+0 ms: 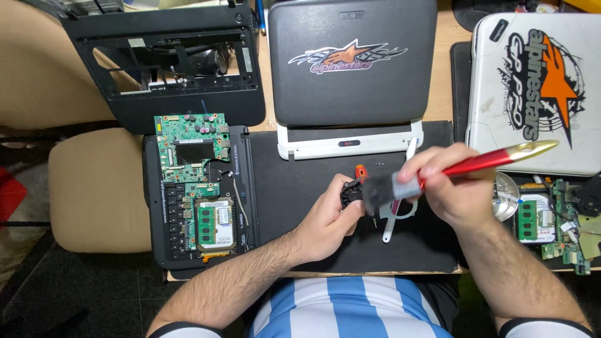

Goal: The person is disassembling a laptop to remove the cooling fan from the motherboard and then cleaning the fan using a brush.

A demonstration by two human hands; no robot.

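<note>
My left hand (325, 222) grips a small black cooling fan (352, 191) just above the black work mat (294, 188). My right hand (451, 184) is closed on a paintbrush with a red and gold handle (494, 159). Its dark bristles (379, 191) are blurred and rest against the fan. An orange-handled screwdriver (360, 171) pokes out behind the fan, and a white plastic tool (391, 222) lies on the mat under my right hand.
A green motherboard in an opened laptop base (197, 188) lies left on the mat. A black laptop shell (169, 62) sits behind it, a closed dark laptop (350, 62) in the middle, a white stickered laptop (538, 81) at right. More circuit boards (551, 225) lie far right.
</note>
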